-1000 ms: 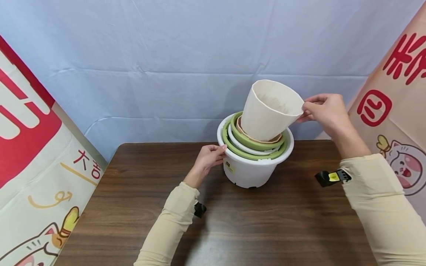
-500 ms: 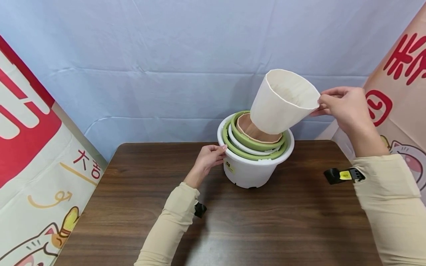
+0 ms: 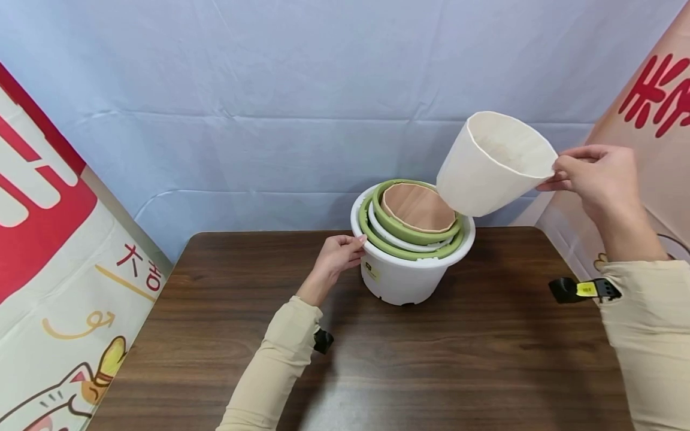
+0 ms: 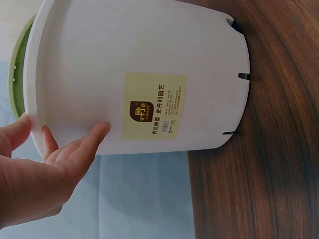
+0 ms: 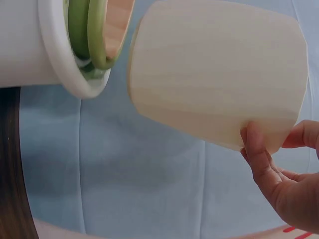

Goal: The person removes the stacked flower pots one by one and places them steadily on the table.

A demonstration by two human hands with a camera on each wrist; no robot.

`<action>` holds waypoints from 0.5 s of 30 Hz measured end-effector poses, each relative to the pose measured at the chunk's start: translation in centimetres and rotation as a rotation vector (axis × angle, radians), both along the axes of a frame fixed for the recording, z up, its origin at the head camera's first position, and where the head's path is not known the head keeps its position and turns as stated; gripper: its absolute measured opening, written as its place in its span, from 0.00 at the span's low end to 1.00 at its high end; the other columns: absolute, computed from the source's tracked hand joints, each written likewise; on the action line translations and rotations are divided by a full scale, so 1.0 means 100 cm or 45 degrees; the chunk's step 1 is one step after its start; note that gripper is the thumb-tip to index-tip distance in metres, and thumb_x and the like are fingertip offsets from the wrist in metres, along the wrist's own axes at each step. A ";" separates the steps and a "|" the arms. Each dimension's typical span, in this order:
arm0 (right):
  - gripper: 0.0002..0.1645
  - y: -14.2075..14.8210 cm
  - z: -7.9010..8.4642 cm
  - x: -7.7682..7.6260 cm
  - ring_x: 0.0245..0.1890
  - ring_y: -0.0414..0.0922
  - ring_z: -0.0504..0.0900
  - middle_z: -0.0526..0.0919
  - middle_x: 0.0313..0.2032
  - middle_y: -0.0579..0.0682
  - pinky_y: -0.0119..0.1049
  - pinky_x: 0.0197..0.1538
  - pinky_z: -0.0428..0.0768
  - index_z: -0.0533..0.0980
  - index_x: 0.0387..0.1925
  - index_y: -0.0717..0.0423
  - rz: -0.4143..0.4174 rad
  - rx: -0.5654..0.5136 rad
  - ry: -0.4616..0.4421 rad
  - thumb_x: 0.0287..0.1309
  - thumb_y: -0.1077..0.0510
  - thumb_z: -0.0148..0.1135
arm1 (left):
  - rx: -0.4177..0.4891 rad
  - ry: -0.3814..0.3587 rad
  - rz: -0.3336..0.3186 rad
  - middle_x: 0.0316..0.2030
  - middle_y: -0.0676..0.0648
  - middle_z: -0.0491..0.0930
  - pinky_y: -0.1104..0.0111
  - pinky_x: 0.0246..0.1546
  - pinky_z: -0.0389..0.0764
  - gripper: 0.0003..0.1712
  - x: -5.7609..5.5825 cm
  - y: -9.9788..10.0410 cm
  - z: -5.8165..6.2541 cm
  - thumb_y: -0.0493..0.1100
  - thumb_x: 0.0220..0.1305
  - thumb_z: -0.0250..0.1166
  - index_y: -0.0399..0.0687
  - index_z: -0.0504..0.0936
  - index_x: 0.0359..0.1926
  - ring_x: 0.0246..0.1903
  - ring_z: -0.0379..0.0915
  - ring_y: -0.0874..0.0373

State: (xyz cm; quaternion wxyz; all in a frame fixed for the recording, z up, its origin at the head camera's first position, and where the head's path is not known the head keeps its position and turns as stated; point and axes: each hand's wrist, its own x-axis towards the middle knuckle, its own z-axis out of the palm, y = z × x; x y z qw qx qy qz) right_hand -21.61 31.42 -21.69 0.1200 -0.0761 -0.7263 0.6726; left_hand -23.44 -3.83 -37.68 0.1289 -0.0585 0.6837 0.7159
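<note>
My right hand [image 3: 601, 179] pinches the rim of a cream flower pot [image 3: 485, 179], thumb on one side of the wall and fingers on the other. That pot is tilted, lifted above the right side of a stack of nested pots. Outermost in the stack is a large white pot [image 3: 401, 281] with a yellow label [image 4: 154, 107]. Green pots [image 3: 412, 235] and another white rim sit inside it, with a tan pot [image 3: 417, 206] innermost. At the large pot's left rim, my left hand [image 3: 336, 257] grips the edge between thumb and fingers; the left wrist view shows fingertips against its outer wall.
The stack stands near the back edge of a dark wooden table [image 3: 242, 335]. Behind it hangs a pale blue cloth [image 3: 242, 120]. Printed banners flank the table, one on the left [image 3: 48, 239] and one on the right [image 3: 663, 149].
The cream pot has risen out of the tan pot and moved right with my right hand, uncovering the tan pot's inside. My left hand stays on the large white pot's rim.
</note>
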 end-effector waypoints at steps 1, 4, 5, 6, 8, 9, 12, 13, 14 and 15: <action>0.12 0.002 -0.001 0.000 0.15 0.44 0.82 0.80 0.18 0.48 0.31 0.22 0.80 0.80 0.21 0.54 -0.014 0.005 0.011 0.54 0.68 0.58 | 0.003 0.001 0.000 0.39 0.38 0.81 0.58 0.48 0.77 0.16 0.000 0.000 0.000 0.42 0.64 0.62 0.31 0.76 0.42 0.41 0.79 0.51; 0.15 0.008 -0.004 0.002 0.14 0.43 0.81 0.79 0.17 0.47 0.32 0.21 0.80 0.80 0.18 0.52 -0.058 0.041 0.016 0.54 0.69 0.56 | 0.006 0.001 0.000 0.38 0.38 0.81 0.58 0.48 0.77 0.16 0.000 0.000 0.000 0.42 0.64 0.62 0.31 0.76 0.42 0.41 0.79 0.52; 0.15 0.010 -0.004 0.002 0.15 0.43 0.81 0.79 0.17 0.46 0.30 0.21 0.80 0.80 0.18 0.50 -0.077 0.092 -0.004 0.54 0.68 0.56 | 0.006 0.000 0.000 0.38 0.38 0.81 0.58 0.47 0.77 0.16 0.000 -0.001 0.000 0.42 0.64 0.62 0.31 0.76 0.42 0.40 0.79 0.52; 0.16 0.012 -0.005 0.003 0.15 0.42 0.81 0.78 0.17 0.45 0.29 0.21 0.80 0.79 0.17 0.48 -0.097 0.147 -0.025 0.55 0.67 0.56 | 0.005 -0.001 -0.001 0.38 0.38 0.81 0.59 0.47 0.77 0.16 0.000 -0.001 0.000 0.42 0.64 0.62 0.31 0.76 0.42 0.40 0.79 0.52; 0.16 0.016 -0.007 0.004 0.15 0.41 0.81 0.77 0.18 0.42 0.28 0.21 0.79 0.79 0.18 0.44 -0.139 0.230 -0.074 0.56 0.64 0.58 | 0.002 -0.001 0.000 0.38 0.38 0.81 0.59 0.47 0.78 0.15 0.001 -0.001 0.000 0.42 0.64 0.62 0.31 0.76 0.42 0.40 0.79 0.53; 0.15 0.018 -0.008 0.005 0.15 0.40 0.80 0.76 0.18 0.41 0.27 0.21 0.79 0.78 0.18 0.42 -0.159 0.278 -0.097 0.57 0.62 0.58 | 0.002 0.000 0.000 0.38 0.38 0.81 0.59 0.47 0.78 0.15 0.001 -0.001 0.000 0.42 0.64 0.62 0.31 0.76 0.41 0.40 0.79 0.52; 0.13 0.024 -0.012 0.006 0.15 0.37 0.80 0.75 0.19 0.38 0.29 0.20 0.79 0.77 0.20 0.40 -0.201 0.336 -0.127 0.57 0.60 0.59 | 0.004 0.002 0.001 0.38 0.38 0.81 0.59 0.46 0.78 0.15 0.001 -0.001 0.000 0.42 0.64 0.62 0.31 0.76 0.41 0.40 0.79 0.52; 0.13 0.025 -0.013 0.006 0.15 0.36 0.79 0.75 0.19 0.37 0.29 0.20 0.79 0.76 0.21 0.40 -0.205 0.344 -0.131 0.58 0.59 0.59 | 0.004 0.003 0.003 0.38 0.38 0.81 0.59 0.47 0.78 0.15 0.002 -0.001 0.000 0.42 0.64 0.62 0.31 0.76 0.41 0.40 0.79 0.52; 0.13 0.027 -0.015 0.007 0.15 0.36 0.80 0.75 0.19 0.37 0.30 0.20 0.79 0.76 0.20 0.40 -0.206 0.339 -0.128 0.57 0.60 0.59 | 0.007 0.002 0.004 0.38 0.38 0.81 0.59 0.47 0.77 0.15 0.002 -0.001 0.001 0.42 0.64 0.62 0.31 0.76 0.41 0.40 0.79 0.52; 0.14 0.028 -0.016 0.007 0.15 0.37 0.80 0.76 0.19 0.37 0.31 0.20 0.80 0.76 0.20 0.41 -0.203 0.316 -0.119 0.57 0.61 0.59 | 0.010 0.001 0.005 0.38 0.38 0.81 0.59 0.47 0.77 0.15 0.002 0.000 0.001 0.42 0.63 0.62 0.31 0.76 0.41 0.40 0.79 0.52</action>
